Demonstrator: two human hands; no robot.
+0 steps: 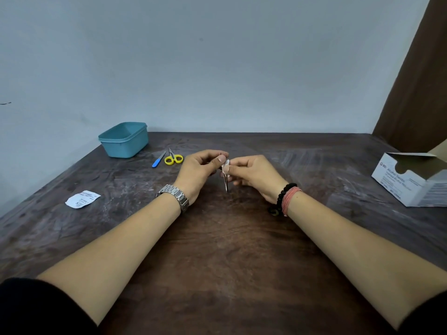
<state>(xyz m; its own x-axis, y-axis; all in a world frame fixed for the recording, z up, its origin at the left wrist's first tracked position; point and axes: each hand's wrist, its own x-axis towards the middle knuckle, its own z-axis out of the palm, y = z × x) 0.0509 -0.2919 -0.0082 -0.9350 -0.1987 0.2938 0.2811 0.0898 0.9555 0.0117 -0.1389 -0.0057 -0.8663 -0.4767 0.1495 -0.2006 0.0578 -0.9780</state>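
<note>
Both hands meet above the middle of the dark wooden table [229, 250]. My left hand [200, 169], with a metal watch on its wrist, pinches the upper end of a thin metal tool that looks like tweezers [226, 183], which points down toward the table. My right hand [254, 174], with a bead bracelet and red thread on its wrist, pinches a small white pad [227, 163] against the tool near its top. The tool's upper part is hidden by my fingers.
A teal plastic tub [124, 140] stands at the back left. Beside it lie a blue-handled blade [158, 160] and yellow-handled scissors [173, 158]. A torn white wrapper [82, 199] lies at the left. An open white swab box [411, 180] sits at the right edge.
</note>
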